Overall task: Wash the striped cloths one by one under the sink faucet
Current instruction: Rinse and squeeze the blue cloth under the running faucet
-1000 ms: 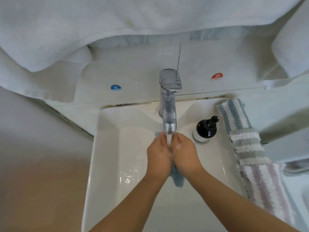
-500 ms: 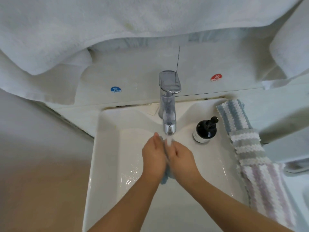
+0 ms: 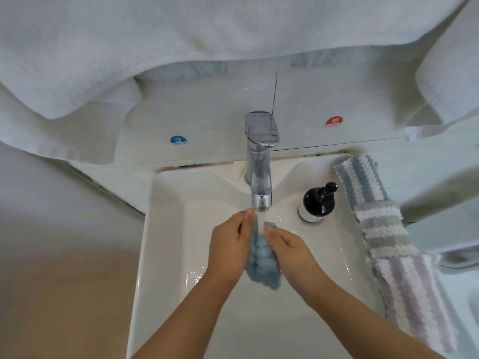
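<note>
Both forearms reaching in from the sink's (image 3: 166, 229) near edge, converging under the faucet (image 3: 260, 161) at the middle of the far edge. Left hand (image 3: 229, 244) back-up, fingers pointing toward the spout, fingertips just beside the water stream (image 3: 260, 221), palm pressed against the left side of a bunched blue cloth (image 3: 261, 257). Right hand (image 3: 290, 248) likewise back-up, angled inward, fingers curled against the cloth's right side, fingertips near the stream. Cloth squeezed between the two hands, gripped from both sides, upper end right under the running water, lower end hanging free below the wrists over the basin's middle. Exact finger curl beneath the cloth hidden.

Three more striped cloths along the sink's right edge, overlapping in a row: blue-and-white cloth (image 3: 360, 180) at the far right corner, grey-and-white cloth (image 3: 381, 229) at mid edge, purple-and-white cloth (image 3: 412, 294) toward the near right corner. Black pump bottle (image 3: 317, 202) upright on the ledge between faucet and blue-and-white cloth, near the far edge. Wet droplets on the basin floor either side of the hands.

Round blue sticker (image 3: 178, 140) on the wall left of the faucet, round red sticker (image 3: 334, 122) right of it. White towels (image 3: 181, 47) hanging above, across the top.
</note>
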### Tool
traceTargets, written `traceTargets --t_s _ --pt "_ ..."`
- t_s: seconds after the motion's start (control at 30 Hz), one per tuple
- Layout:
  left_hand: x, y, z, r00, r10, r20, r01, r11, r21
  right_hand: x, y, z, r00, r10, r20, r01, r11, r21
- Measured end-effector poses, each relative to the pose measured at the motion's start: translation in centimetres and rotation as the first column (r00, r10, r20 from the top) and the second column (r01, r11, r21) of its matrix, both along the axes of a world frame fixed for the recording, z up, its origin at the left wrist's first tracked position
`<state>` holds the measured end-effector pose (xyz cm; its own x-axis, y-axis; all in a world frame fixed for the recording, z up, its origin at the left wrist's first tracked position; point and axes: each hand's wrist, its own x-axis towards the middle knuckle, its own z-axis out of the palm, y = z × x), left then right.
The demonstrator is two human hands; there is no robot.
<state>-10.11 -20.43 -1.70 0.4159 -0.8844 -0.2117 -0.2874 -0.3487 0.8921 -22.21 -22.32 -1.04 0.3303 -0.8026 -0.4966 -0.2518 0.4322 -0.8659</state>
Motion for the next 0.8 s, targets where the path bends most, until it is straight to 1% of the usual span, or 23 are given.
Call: traceTargets --t_s 0.07,0.13,0.17,0.2,0.27,0.3,0.33,0.4,0.43,0.5,0.57,0.6,0.7,0.8 --pt "0.6 0.1 -0.5 0.998 -0.004 -0.065 0.005 1.000 0.019 -0.7 -0.6 -0.7 0.991 0.065 -0.116 -0.065 0.998 -0.001" --pt "1.3 0.1 -0.7 0.987 0.031 -0.157 -0.023 0.998 0.052 -1.4 -1.0 -1.2 0.949 0.106 -0.297 -0.115 0.993 -0.014" --pt "1.6 0.0 -0.6 0.981 0.045 -0.191 -0.031 0.997 0.075 -1.7 -1.2 -1.3 0.933 0.105 -0.345 -0.119 0.993 -0.021" --pt "2.0 0.0 -0.5 0.977 0.033 -0.210 -0.014 0.996 0.091 -1.7 -1.3 -1.2 0.931 0.094 -0.352 -0.111 0.993 -0.027" --pt "2.5 0.0 0.0 0.967 -0.070 -0.244 0.091 0.993 0.078 -1.5 -1.8 -0.6 0.963 0.046 -0.265 -0.060 0.997 -0.048" --pt "2.6 0.0 0.3 0.956 -0.128 -0.263 0.150 0.987 0.063 -1.3 -2.1 -0.5 0.978 0.050 -0.202 -0.064 0.996 -0.059" --pt "2.5 0.0 0.7 0.940 -0.175 -0.292 0.198 0.979 0.048 -1.2 -2.4 -0.3 0.986 0.093 -0.139 -0.102 0.993 -0.058" --pt "2.2 -0.2 1.2 0.911 -0.249 -0.330 0.272 0.962 0.026 -0.8 -2.6 0.3 0.977 0.213 0.004 -0.213 0.977 0.014" --pt "2.0 -0.2 1.4 0.905 -0.268 -0.331 0.292 0.956 0.022 -0.8 -2.6 0.3 0.967 0.248 0.052 -0.250 0.967 0.044" --pt "1.9 -0.4 1.3 0.913 -0.269 -0.308 0.292 0.956 0.031 -0.8 -2.7 0.3 0.965 0.255 0.068 -0.257 0.966 0.024" --pt "2.0 -0.4 1.2 0.927 -0.273 -0.256 0.293 0.955 0.046 -0.8 -2.9 0.2 0.980 0.195 0.046 -0.194 0.981 -0.023" --pt "2.1 -0.4 1.1 0.930 -0.283 -0.234 0.303 0.951 0.055 -0.8 -2.9 0.2 0.988 0.144 0.065 -0.143 0.990 -0.020" --pt "2.3 -0.4 0.9 0.923 -0.332 -0.196 0.354 0.931 0.090 -0.4 -3.1 0.5 0.985 0.028 0.171 -0.035 0.999 0.038" --pt "3.4 0.2 0.5 0.896 -0.379 -0.231 0.414 0.901 0.131 -0.2 -3.4 1.0 0.967 -0.084 0.239 0.053 0.990 0.133"
